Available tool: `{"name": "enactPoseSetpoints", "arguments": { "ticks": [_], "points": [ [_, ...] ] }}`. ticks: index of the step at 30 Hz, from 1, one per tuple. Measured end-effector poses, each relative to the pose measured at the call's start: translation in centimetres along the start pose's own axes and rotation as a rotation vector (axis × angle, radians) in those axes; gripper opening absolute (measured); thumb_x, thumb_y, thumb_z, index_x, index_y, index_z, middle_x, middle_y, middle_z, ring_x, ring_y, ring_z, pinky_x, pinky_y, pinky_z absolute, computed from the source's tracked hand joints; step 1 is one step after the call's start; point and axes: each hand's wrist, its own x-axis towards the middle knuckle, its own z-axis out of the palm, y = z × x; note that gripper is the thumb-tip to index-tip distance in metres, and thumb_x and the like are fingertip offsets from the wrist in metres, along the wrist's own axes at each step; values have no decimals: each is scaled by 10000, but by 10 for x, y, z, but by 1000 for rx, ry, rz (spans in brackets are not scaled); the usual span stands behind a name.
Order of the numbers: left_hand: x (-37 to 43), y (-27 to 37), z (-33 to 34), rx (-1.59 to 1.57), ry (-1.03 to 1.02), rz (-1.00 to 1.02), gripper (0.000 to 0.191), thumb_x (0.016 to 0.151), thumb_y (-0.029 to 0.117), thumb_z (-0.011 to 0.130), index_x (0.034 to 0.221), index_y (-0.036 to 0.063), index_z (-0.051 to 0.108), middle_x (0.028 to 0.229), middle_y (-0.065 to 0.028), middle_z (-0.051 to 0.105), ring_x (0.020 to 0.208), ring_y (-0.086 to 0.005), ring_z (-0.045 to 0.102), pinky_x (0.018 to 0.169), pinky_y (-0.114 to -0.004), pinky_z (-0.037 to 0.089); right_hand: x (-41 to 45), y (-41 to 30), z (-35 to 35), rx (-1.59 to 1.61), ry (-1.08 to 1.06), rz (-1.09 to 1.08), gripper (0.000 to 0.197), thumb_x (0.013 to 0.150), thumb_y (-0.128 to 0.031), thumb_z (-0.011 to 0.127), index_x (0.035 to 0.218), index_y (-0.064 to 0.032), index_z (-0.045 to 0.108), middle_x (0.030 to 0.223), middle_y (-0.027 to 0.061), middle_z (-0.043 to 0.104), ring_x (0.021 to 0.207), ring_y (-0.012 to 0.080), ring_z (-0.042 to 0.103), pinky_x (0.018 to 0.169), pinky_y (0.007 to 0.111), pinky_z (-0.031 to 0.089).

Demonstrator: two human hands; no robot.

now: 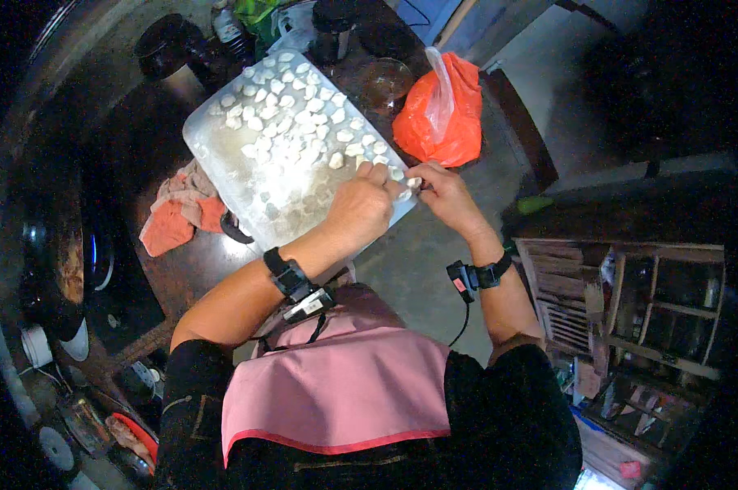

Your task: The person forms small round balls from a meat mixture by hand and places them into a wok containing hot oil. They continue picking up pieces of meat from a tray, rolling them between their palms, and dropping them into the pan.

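Observation:
A pale, flour-dusted tray (225, 162) lies tilted across the view, bearing many small white dough pieces (286, 101), mostly over its far half. At its right corner, my right hand (447, 195) pinches a small dough piece (414, 182) between thumb and fingers. My left hand (364, 202) reaches over the near right part of the tray, with its fingers curled down beside more pieces at the edge. Its fingertips are partly hidden, so whether it holds one is unclear. Round marks in the flour show on the tray's near part.
A knotted orange plastic bag (442, 113) stands right of the tray, beside a clear bowl (386, 79). An orange and beige cloth (185, 211) lies at the left. Bottles (227, 24) and dark containers are behind. A wooden cabinet (626, 300) stands at the right.

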Motion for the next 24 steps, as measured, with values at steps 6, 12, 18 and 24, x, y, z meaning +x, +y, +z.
{"name": "enactPoseSetpoints", "arguments": {
  "ticks": [6,12,18,24],
  "points": [
    [26,-1,24,334,-86,288,291,662,179,732,936,108,666,1015,-100,574,990,-311,546,723,-397,529,12,0,-13,82,-135,0,315,719,20,655,1029,-23,618,938,129,592,898,310,611,773,391,494],
    [40,-7,26,323,-204,263,309,675,165,746,960,103,646,1011,-88,570,983,-298,555,760,-398,527,14,26,-3,108,-139,-58,325,728,45,669,1039,-28,608,904,90,574,809,237,609,713,359,487],
    [36,-16,24,145,-57,347,250,694,147,723,914,78,629,918,-78,525,909,-277,529,733,-382,494,3,30,4,629,-38,329,294,814,40,635,1096,-42,627,931,9,617,807,107,584,683,278,474],
    [36,-9,11,145,-154,278,373,706,185,749,1064,134,655,961,-83,528,945,-295,539,796,-406,497,-8,21,-9,767,26,331,356,865,-6,600,1218,-40,630,926,28,644,787,116,618,673,250,490]
  ]
}}
